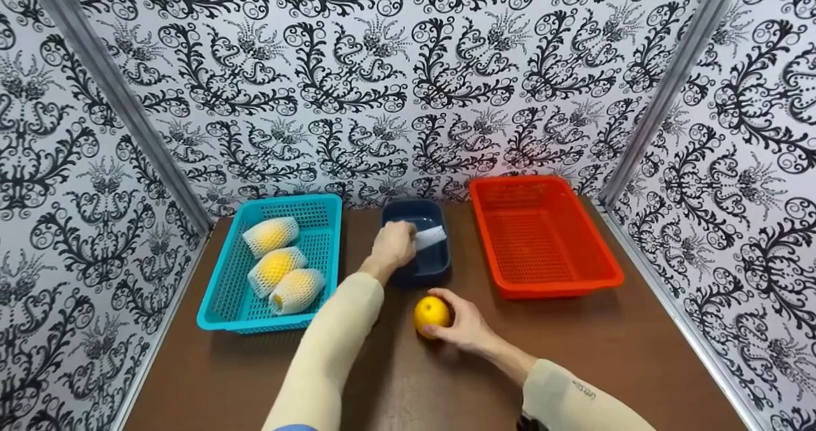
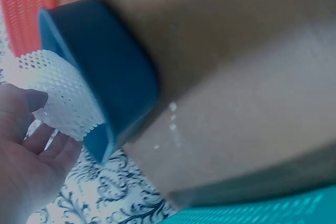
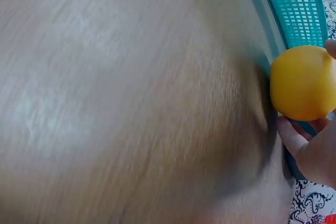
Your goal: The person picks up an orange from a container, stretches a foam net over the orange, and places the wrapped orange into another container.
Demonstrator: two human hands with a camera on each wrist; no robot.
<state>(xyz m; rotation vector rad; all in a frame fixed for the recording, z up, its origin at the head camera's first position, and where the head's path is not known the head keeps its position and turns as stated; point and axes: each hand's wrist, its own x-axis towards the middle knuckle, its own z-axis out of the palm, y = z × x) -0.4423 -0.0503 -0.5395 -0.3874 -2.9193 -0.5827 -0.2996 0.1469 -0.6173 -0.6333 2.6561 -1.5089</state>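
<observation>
My left hand (image 1: 394,245) is above the dark blue container (image 1: 417,209), pinching a white foam net sleeve (image 1: 431,237). In the left wrist view, the sleeve (image 2: 60,90) hangs at the container's opening, between my thumb and fingers. My right hand (image 1: 468,322) grips a bare orange (image 1: 430,314) in front of the container, thumb and fingers round its right side. The right wrist view shows the orange (image 3: 302,82) close up, partly cut off with the hand at the edge.
At left, a turquoise basket (image 1: 217,291) holds three yellow-orange fruits in foam nets (image 1: 278,270). A red basket (image 1: 542,240) stands at right on the brown table (image 1: 446,393). Patterned panels (image 1: 408,87) close off the back and sides.
</observation>
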